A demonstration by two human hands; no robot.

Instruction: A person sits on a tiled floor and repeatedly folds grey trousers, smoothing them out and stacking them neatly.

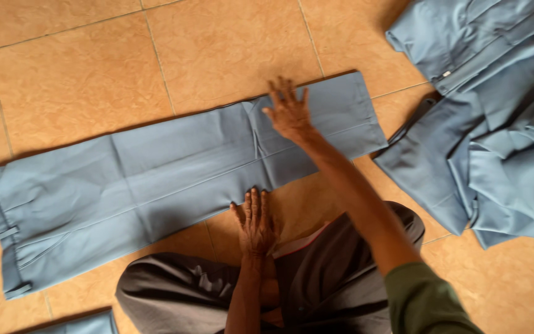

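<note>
- tan floor tiles [81,74] with thin grout lines filled the view; no walls or furniture showed.
- trousers [156,179] in grey-blue lay flat across the tiles, legs stacked one on the other, waistband at the left edge and cuffs to the right of centre.
- left hand [254,222] lay flat and open, fingers spread, on the near edge of the trousers, gripping nothing.
- right hand [288,111] reached across to the far edge, also flat and open with fingers splayed, pressing the cloth near a crease and holding nothing.
- judged from how it lay, the garment had been laid out and smoothed lengthwise, but no crosswise fold had yet been made.
- a pile [495,124] of like grey-blue clothes sat rumpled at the right, just beside the cuffs, apparently unfolded.
- a corner of more blue cloth [88,325] showed at the bottom left.
- the person's dark grey lap [180,291] filled the bottom.
</note>
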